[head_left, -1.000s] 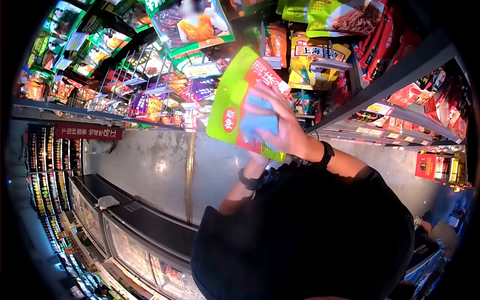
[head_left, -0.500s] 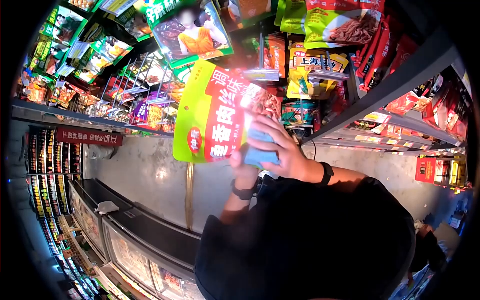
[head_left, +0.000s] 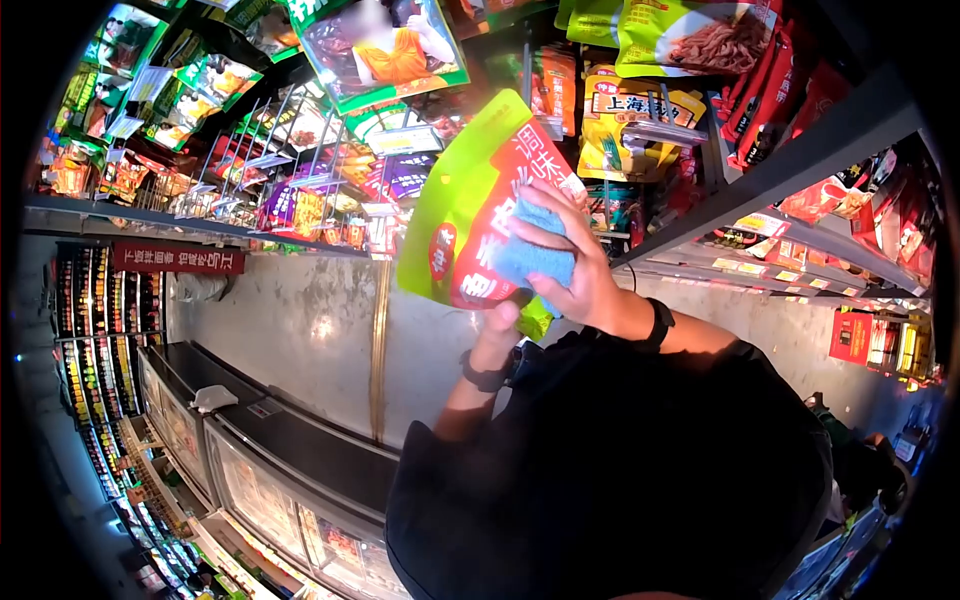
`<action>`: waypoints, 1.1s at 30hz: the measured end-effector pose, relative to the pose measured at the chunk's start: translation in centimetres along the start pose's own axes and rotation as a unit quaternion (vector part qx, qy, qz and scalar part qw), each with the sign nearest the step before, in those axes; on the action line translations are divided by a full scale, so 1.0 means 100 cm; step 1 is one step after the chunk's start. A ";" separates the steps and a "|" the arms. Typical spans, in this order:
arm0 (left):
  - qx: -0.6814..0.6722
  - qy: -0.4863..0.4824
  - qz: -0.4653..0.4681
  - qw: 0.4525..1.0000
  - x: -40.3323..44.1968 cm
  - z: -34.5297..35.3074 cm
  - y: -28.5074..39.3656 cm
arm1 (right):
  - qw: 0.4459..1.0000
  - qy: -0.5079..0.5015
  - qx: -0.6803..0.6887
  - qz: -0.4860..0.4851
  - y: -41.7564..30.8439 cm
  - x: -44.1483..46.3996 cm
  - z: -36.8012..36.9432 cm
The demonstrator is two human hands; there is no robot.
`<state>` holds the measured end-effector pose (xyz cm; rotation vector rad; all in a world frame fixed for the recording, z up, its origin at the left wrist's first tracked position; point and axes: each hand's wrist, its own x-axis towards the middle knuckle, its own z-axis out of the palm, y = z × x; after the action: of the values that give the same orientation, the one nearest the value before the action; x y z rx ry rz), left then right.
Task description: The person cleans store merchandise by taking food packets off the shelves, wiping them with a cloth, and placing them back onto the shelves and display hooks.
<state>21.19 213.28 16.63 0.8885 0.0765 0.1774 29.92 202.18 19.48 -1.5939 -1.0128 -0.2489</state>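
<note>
In the head view, the right hand (head_left: 592, 275) has a blue cloth (head_left: 540, 255) clamped under slightly spread fingers, pressing it onto the front of a green-and-red pouch (head_left: 440, 215), so cloth and fingers cover part of the big lettering. The left hand (head_left: 495, 330) is at the pouch's lower edge, thumb showing; its other fingers are hidden, so I can't tell how they grip. The pouch hangs in the air, leaning, mostly to the left of the right fingers, and blocks some of the rack behind. Above the fingers there's a large green pack (head_left: 385, 80) to the upper left, and a yellow pack (head_left: 630, 125) up and to the right, with a green-and-red packet (head_left: 690, 40) above it. A dark shelf beam (head_left: 790, 165) slants past on the right side of the fingers. Well below them to the left stand the freezers (head_left: 265, 480), and a dark sleeve (head_left: 690, 360) hides much beneath the right wrist. Compared with half a second ago, the pouch has tipped away from its squarer, more readable pose, and the cloth has moved up from its lower right part to nearer the middle.
</note>
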 end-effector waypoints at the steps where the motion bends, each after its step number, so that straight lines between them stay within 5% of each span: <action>1: -0.003 0.005 0.001 1.000 0.000 0.000 0.002 | 1.000 -0.001 -0.002 -0.006 -0.002 -0.005 0.002; 11: -0.076 -0.077 -0.104 0.989 -0.006 -0.029 -0.035 | 0.999 -0.027 -0.016 -0.009 0.013 0.012 -0.008; 19: -0.004 0.021 -0.079 0.997 -0.001 -0.016 -0.018 | 0.997 -0.068 -0.023 0.038 0.015 -0.020 -0.003; 23: -0.066 -0.025 -0.090 0.993 0.000 -0.016 -0.023 | 0.995 -0.093 -0.022 0.028 0.016 -0.025 -0.006; 26: 0.021 -0.154 -0.117 0.981 -0.001 -0.036 -0.050 | 0.995 -0.065 0.039 0.064 0.026 -0.007 -0.010; 33: 0.060 -0.069 -0.074 0.993 0.008 -0.021 -0.036 | 0.990 -0.123 0.007 0.065 0.011 -0.009 -0.005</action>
<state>22.15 212.86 12.52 1.0083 0.0240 -0.0281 30.32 201.34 18.25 -1.6987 -1.0885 0.0461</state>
